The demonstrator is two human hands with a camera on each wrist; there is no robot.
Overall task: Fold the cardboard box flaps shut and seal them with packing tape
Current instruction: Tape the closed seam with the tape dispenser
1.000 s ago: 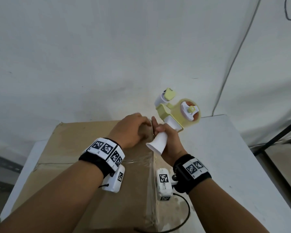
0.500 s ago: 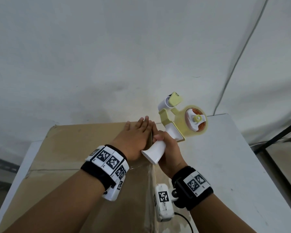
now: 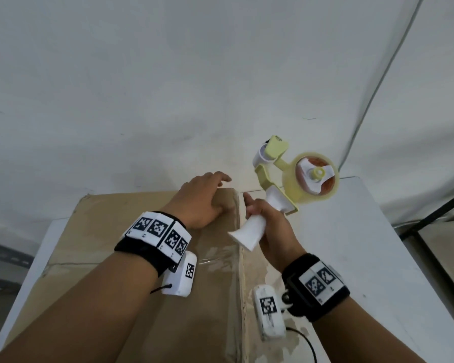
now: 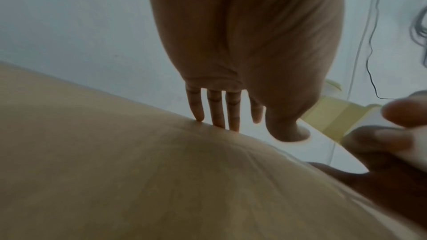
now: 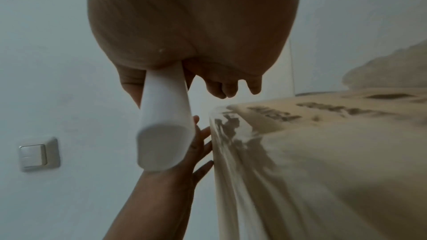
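A brown cardboard box (image 3: 95, 247) lies on the white table (image 3: 351, 244) with its top flaps closed. Clear packing tape (image 3: 220, 258) runs along its right edge and over the far corner. My left hand (image 3: 199, 200) lies flat near that far corner, its straight fingers (image 4: 216, 110) reaching over the far edge. My right hand (image 3: 268, 226) grips the white handle (image 5: 165, 121) of a yellow tape dispenser (image 3: 299, 179), held up in the air off the box, just right of the corner. The clear tape roll (image 3: 316, 178) sits on it.
A white wall (image 3: 168, 74) stands right behind the box and table. A thin cable (image 3: 378, 85) runs down the wall to the table's far right corner. A light switch (image 5: 38, 154) is on the wall. A dark metal frame (image 3: 440, 213) stands to the right.
My left hand has gone from curled at the far corner to flat, with its fingers stretched over the far edge. My right hand has moved the dispenser up and to the right, away from the box.
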